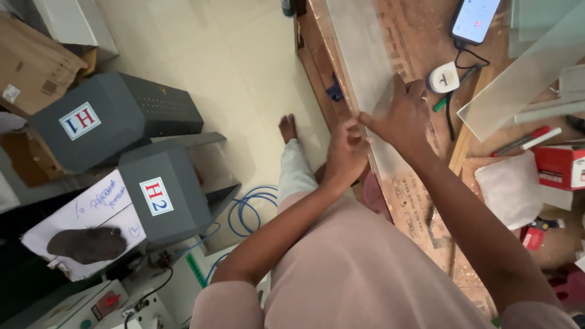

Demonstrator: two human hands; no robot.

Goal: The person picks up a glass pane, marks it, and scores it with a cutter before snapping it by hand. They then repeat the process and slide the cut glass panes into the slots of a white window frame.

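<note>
A long clear glass strip (365, 67) lies along the near edge of a wooden workbench (420, 36). My right hand (402, 113) rests flat on the strip, fingers spread, pressing down on it. My left hand (346, 152) pinches the strip's edge at the side of the bench, just below my right hand's fingertips. My bare foot (287, 128) stands on the pale tiled floor beside the bench.
On the bench lie a phone (475, 18) on a cable, a white round tape measure (443, 78), a larger glass pane (524, 67), pens (524, 140), a red box (560, 166) and a white cloth (509, 189). Two grey machine housings (116, 116) (167, 195) and blue cable coils (250, 207) stand on the floor at left.
</note>
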